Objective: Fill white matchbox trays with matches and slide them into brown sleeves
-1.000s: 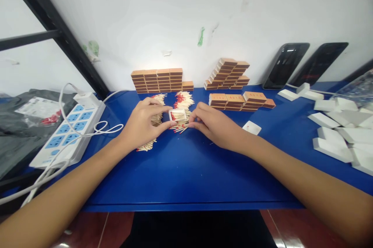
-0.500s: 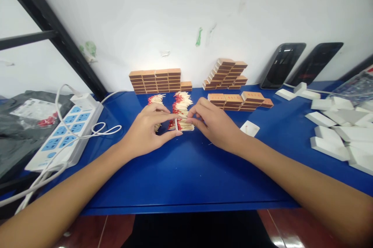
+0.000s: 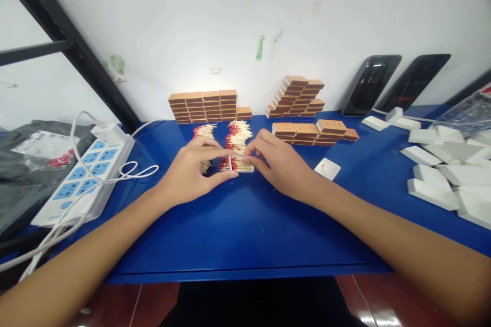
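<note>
A small white matchbox tray (image 3: 248, 169) with red-headed matches in it lies on the blue table. My left hand (image 3: 186, 171) holds its left end between thumb and fingers. At its right side my right hand (image 3: 282, 166) is closed in a pinch on matches over the tray; the fingertips partly hide them. Directly behind the tray spreads a long pile of loose matches (image 3: 240, 132), heads to the left. A second match pile (image 3: 204, 131) lies behind my left hand, which covers part of it.
Stacked matchboxes stand along the wall at left (image 3: 203, 107) and right (image 3: 295, 96), with a lower stack (image 3: 316, 133) before them. One white tray (image 3: 327, 169) sits right of my hand; many white trays (image 3: 437, 168) heap farther right. A power strip (image 3: 84, 173) with cables lies left. Two phones (image 3: 370, 84) lean back.
Both hands stay at the tray in almost the same pose. My right fingertips have shifted very slightly over the matches. The whole view has drifted a little.
</note>
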Available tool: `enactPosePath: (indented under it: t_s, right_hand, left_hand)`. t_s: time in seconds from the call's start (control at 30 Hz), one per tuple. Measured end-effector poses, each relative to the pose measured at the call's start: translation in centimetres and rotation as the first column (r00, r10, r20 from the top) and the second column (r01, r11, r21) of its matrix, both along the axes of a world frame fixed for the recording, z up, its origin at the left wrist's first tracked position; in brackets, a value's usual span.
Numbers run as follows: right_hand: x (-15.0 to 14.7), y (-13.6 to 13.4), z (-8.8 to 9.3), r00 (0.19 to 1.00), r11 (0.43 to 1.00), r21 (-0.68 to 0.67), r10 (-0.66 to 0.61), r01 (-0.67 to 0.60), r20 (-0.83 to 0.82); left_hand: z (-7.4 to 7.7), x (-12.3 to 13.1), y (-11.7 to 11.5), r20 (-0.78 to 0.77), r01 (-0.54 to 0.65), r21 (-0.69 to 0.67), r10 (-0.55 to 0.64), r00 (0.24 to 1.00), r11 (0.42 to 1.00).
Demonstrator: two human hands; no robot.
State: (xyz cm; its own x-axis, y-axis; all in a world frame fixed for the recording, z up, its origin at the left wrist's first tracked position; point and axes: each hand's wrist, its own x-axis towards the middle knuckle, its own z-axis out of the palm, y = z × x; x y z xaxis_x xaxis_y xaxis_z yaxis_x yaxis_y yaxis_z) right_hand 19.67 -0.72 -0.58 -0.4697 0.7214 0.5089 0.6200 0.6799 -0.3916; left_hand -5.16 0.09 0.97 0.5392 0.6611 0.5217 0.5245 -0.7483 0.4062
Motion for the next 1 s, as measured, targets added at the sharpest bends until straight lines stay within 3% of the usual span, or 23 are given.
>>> enactPosePath:
  t_s: [0.3,0.57,0.8,1.0]
  right_hand:
    - [-0.3,-0.4,0.2,0.997,1.000,-0.030,0.000,-0.002,-0.082]
    - [0.2,-0.2,0.2,0.997,0.999,0.028,-0.017,0.019,-0.075]
    - [0.0,-0.3,-0.4,0.988,0.983,-0.100,0.155,-0.152,0.015]
    - [-0.2,-0.2,-0.9,0.986,0.974,-0.169,0.162,-0.154,0.035]
  left_hand:
    - [0.2,0.0,-0.1,0.013,-0.023,-0.036,0.024,1.000,0.999]
    - [0.4,-0.5,0.6,0.047,-0.131,0.026,0.130,0.990,0.991]
    - [0.5,-0.8,1.1,0.044,-0.244,0.102,0.240,0.970,0.965]
    - [0.6,-0.8,1.0,0.036,-0.231,0.116,0.228,0.973,0.966]
